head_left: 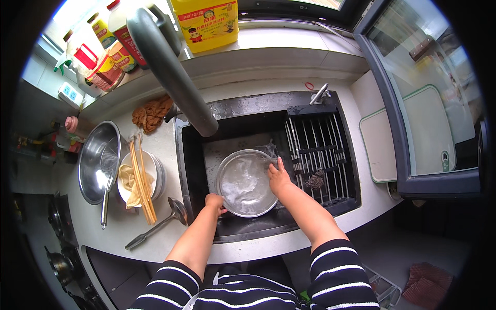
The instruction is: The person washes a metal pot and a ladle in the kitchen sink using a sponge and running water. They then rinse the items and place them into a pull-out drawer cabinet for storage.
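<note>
A round metal basin (261, 205) with water stirring inside it is in the dark sink (192, 155). My left hand (214, 202) is closed on the basin's near left rim. At its right side my right hand (279, 176) grips the rim, with the thumb pointing away from me. Just beyond that hand there is a greyish, see-through patch; whether it is splashing water or a thin cloth, I cannot make out. The grey faucet (178, 77) reaches over the sink, its spout end beyond the basin to the left.
A drying rack (330, 155) with a scouring pad (314, 180) covers the sink's right side. Left stand stacked bowls (160, 178) with chopsticks (139, 181) on top, a steel bowl (95, 160), a ladle (160, 225) and a brown rag (151, 113). An open window (400, 113) juts in right.
</note>
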A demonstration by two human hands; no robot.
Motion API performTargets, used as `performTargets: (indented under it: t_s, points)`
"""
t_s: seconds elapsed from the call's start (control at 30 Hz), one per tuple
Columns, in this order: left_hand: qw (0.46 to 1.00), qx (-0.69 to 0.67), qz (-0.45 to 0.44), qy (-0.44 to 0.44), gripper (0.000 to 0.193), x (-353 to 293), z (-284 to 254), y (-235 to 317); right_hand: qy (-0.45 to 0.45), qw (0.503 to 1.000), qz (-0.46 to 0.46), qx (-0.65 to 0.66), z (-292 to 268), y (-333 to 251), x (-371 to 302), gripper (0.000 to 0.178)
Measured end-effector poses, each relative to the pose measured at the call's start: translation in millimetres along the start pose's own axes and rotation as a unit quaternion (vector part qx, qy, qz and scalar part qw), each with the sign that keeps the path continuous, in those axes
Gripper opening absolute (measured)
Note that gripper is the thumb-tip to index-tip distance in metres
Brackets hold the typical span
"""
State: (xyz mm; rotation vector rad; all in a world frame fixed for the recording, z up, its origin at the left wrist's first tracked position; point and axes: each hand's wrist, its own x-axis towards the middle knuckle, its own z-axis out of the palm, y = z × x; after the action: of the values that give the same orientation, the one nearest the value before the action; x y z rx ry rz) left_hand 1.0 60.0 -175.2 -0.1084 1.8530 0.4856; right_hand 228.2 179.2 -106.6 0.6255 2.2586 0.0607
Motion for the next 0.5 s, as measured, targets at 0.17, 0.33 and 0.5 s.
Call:
performTargets:
  t_s: [0.17,0.33,0.5]
  points:
    - [0.999,0.021,0.032,0.032,0.029,8,4,-10,-0.171,0.947,0.015,0.273,-11,-67,-8,0.039]
    - [0.990,0.138,0.033,0.010,0.035,14,-4,-6,-0.044,0.780,-0.084,0.618,-31,-129,27,0.053]
    - [0.997,0.071,0.022,0.013,0.037,11,9,-3,-0.224,0.861,-0.081,0.449,11,-123,57,0.054]
